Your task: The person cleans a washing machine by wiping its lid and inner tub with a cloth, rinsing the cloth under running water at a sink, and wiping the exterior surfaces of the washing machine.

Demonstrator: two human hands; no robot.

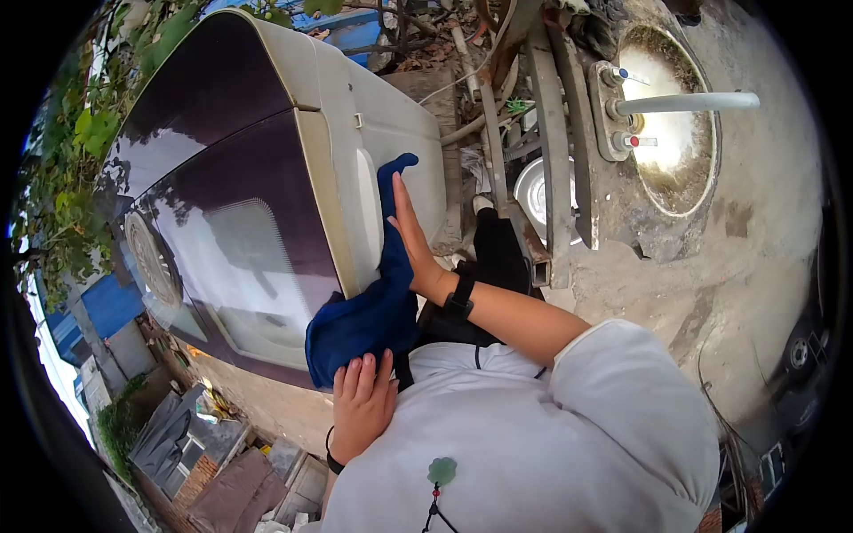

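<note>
A dark blue cloth [366, 324] hangs over the near edge and side of a washing machine [306, 191] with a dark purple lid and pale body. My right hand [414, 233], with a black band at the wrist, is stretched out, its palm side against the narrow upper part of the cloth. Lower down, my left hand [362, 404] lies with extended fingers on the bunched lower part of the cloth, close to my shirt. Its fingertips touch the fabric and do not visibly grip it.
To the right is a stone sink [671, 182] with a pale spout [693, 102] and two taps. A white basin [533, 197] sits behind a metal frame [553, 142]. Leafy vines hang at the upper left. Boards and covered clutter lie at the lower left.
</note>
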